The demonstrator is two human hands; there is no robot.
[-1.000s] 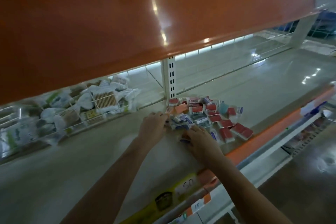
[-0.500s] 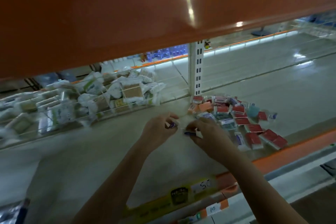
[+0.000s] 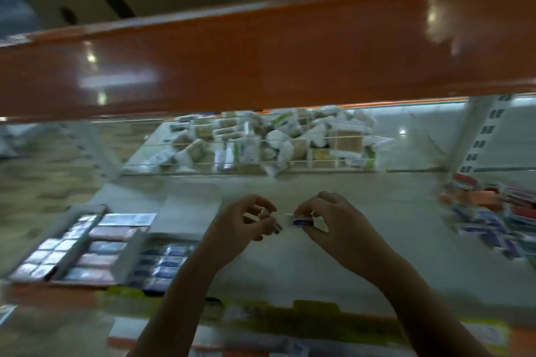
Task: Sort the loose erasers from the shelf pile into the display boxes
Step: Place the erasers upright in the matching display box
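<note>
A: Where the pale shelf (image 3: 290,269) runs under an orange beam (image 3: 261,61), what sits at lower left?
B: Display boxes (image 3: 87,246), rows filled.
A: And centre?
B: Left hand (image 3: 243,229) pinches a blue-wrapped eraser (image 3: 277,227); right hand (image 3: 333,223) pinches another eraser (image 3: 301,222). Loose pile (image 3: 490,217) lies at right edge, blurred.

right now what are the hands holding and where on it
Each hand pinches a small blue-and-white eraser in its fingertips: the left hand grips its eraser by one end, the right hand holds its eraser by its long edges.
</note>
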